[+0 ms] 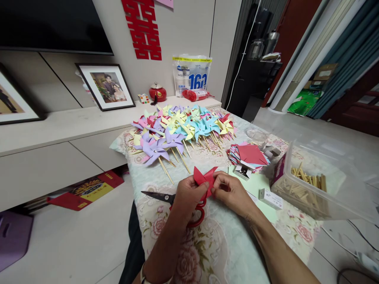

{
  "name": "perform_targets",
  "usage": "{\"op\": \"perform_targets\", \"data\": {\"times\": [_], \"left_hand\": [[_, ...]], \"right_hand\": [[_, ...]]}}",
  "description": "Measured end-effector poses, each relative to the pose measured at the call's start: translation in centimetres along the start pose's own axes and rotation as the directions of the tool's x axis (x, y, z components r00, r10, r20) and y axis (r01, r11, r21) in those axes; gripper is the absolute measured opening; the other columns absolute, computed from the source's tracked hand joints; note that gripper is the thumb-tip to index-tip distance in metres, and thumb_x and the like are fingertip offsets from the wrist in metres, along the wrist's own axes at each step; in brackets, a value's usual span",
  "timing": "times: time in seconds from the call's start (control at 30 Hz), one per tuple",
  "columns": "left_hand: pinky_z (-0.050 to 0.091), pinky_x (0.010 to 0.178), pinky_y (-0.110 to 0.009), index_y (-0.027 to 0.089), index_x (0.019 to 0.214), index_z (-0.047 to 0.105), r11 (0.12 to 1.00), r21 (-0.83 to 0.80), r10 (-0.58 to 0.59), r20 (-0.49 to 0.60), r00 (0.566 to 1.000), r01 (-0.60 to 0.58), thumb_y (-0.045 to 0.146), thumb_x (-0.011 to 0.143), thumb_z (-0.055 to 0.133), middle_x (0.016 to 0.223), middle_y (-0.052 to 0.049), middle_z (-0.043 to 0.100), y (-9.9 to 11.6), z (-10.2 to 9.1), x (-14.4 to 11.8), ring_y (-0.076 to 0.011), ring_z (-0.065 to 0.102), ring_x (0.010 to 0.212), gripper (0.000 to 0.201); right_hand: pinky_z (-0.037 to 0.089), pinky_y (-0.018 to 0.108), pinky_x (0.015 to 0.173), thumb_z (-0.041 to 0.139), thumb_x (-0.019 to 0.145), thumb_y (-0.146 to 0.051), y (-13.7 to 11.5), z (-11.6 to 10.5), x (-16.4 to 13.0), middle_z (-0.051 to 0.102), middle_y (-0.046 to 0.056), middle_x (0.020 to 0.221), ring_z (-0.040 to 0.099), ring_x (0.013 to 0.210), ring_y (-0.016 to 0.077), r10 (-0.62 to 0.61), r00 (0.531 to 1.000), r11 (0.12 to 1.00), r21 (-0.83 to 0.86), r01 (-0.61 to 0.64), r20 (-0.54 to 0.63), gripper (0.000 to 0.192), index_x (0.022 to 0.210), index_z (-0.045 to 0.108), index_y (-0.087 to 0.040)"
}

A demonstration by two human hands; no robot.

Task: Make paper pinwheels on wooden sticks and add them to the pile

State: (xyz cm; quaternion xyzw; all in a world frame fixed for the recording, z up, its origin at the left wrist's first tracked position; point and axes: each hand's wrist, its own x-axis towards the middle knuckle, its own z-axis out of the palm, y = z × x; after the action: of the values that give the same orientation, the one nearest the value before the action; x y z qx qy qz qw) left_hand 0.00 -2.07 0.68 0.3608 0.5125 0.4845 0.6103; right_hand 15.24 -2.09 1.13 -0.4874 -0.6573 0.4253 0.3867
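Observation:
A partly folded red paper pinwheel point(204, 176) is between my two hands above the table. My left hand point(188, 192) pinches it from the left, thumb across its centre. The fingers of my right hand point(229, 191) are closed at its right edge; whether something small is also between them I cannot make out. Under my left wrist lie scissors point(160, 196) with red handles and dark blades. Beyond my hands, several finished pinwheels point(154, 150) in purple, yellow, blue and pink lie on wooden sticks. To the right is a stack of cut paper squares point(251, 154), red on top.
A clear plastic bin point(310, 189) with wooden sticks stands at the table's right edge. Near it are a small white box point(270, 198) and an open box of metal pins point(242, 171). A cabinet ledge point(62, 122) with picture frames runs behind the flowered tablecloth point(189, 256).

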Motion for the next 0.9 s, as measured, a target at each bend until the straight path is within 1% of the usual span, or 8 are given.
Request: {"op": "perform_targets", "data": {"times": [0.13, 0.2, 0.3, 0.4, 0.53, 0.6, 0.77, 0.9], "left_hand": [[0.033, 0.046, -0.018, 0.011, 0.067, 0.070, 1.000, 0.019, 0.012, 0.007, 1.000, -0.013, 0.027, 0.059, 0.074, 0.054, 0.001, 0.062, 0.14, 0.03, -0.02, -0.0068, 0.044, 0.047, 0.019], [0.032, 0.045, -0.018, 0.012, 0.065, 0.069, 1.000, 0.010, 0.023, 0.013, 1.000, -0.023, 0.028, 0.059, 0.074, 0.053, 0.002, 0.060, 0.26, 0.07, -0.07, -0.0066, 0.043, 0.047, 0.018], [0.033, 0.046, -0.019, 0.012, 0.065, 0.069, 1.000, 0.004, 0.028, 0.024, 0.999, -0.028, 0.028, 0.058, 0.075, 0.055, 0.000, 0.063, 0.41, 0.11, -0.18, -0.0081, 0.046, 0.048, 0.019], [0.033, 0.045, -0.019, 0.012, 0.064, 0.070, 1.000, 0.011, 0.026, 0.018, 1.000, -0.026, 0.029, 0.057, 0.076, 0.055, -0.001, 0.063, 0.48, 0.12, -0.24, -0.0078, 0.045, 0.047, 0.020], [0.034, 0.044, -0.018, 0.013, 0.066, 0.072, 0.999, -0.038, 0.019, 0.017, 1.000, -0.019, 0.030, 0.057, 0.078, 0.058, -0.002, 0.066, 0.46, 0.08, -0.20, -0.0086, 0.049, 0.048, 0.021], [0.035, 0.044, -0.018, 0.013, 0.068, 0.073, 0.999, -0.053, 0.011, 0.021, 1.000, -0.009, 0.031, 0.057, 0.078, 0.060, -0.002, 0.067, 0.40, 0.05, -0.16, -0.0092, 0.051, 0.050, 0.022], [0.034, 0.043, -0.018, 0.013, 0.065, 0.073, 0.999, -0.049, 0.007, 0.012, 1.000, -0.007, 0.031, 0.056, 0.079, 0.056, -0.001, 0.065, 0.26, 0.05, -0.12, -0.0091, 0.049, 0.047, 0.021], [0.035, 0.045, -0.018, 0.013, 0.063, 0.071, 0.999, -0.052, 0.004, 0.025, 1.000, -0.003, 0.029, 0.055, 0.078, 0.055, 0.000, 0.065, 0.28, 0.07, -0.08, -0.0087, 0.049, 0.047, 0.019]], "right_hand": [[0.038, 0.026, 0.060, 0.057, 0.068, -0.015, -0.17, -0.02, -0.02, 0.060, 0.003, 0.088, 0.054, 0.072, 0.0149, 0.011, 1.000, 1.000, 0.014, -0.012, 0.009, 0.007, 0.062, 0.054, -0.019], [0.037, 0.025, 0.059, 0.056, 0.067, -0.014, -0.20, -0.02, -0.03, 0.059, 0.002, 0.083, 0.051, 0.069, 0.0141, 0.008, 1.000, 1.000, 0.004, -0.008, 0.010, 0.008, 0.062, 0.053, -0.019], [0.034, 0.025, 0.057, 0.055, 0.066, -0.013, -0.13, 0.00, -0.02, 0.055, -0.001, 0.075, 0.047, 0.065, 0.0133, -0.014, 1.000, 1.000, -0.018, 0.014, 0.012, 0.008, 0.062, 0.052, -0.020], [0.033, 0.024, 0.056, 0.056, 0.068, -0.014, -0.04, 0.01, 0.02, 0.052, -0.002, 0.071, 0.045, 0.064, 0.0131, -0.021, 1.000, 0.999, -0.030, 0.022, 0.020, 0.010, 0.062, 0.053, -0.020], [0.035, 0.024, 0.058, 0.062, 0.075, -0.019, 0.02, -0.08, 0.08, 0.055, -0.001, 0.077, 0.047, 0.066, 0.0131, -0.007, 1.000, 1.000, -0.021, 0.007, 0.027, 0.010, 0.066, 0.059, -0.019], [0.036, 0.025, 0.059, 0.061, 0.076, -0.021, 0.01, -0.14, 0.07, 0.056, 0.001, 0.081, 0.049, 0.068, 0.0136, -0.006, 1.000, 1.000, -0.012, 0.006, 0.017, 0.009, 0.068, 0.061, -0.019], [0.037, 0.026, 0.060, 0.057, 0.072, -0.017, -0.09, -0.14, 0.08, 0.056, 0.001, 0.081, 0.051, 0.070, 0.0143, -0.016, 0.999, 1.000, -0.006, 0.016, -0.029, 0.008, 0.065, 0.059, -0.019], [0.039, 0.027, 0.062, 0.055, 0.071, -0.015, -0.10, -0.11, 0.16, 0.058, 0.002, 0.080, 0.053, 0.072, 0.0159, -0.048, 0.998, 0.998, -0.030, 0.047, -0.033, 0.009, 0.064, 0.059, -0.019]]}}
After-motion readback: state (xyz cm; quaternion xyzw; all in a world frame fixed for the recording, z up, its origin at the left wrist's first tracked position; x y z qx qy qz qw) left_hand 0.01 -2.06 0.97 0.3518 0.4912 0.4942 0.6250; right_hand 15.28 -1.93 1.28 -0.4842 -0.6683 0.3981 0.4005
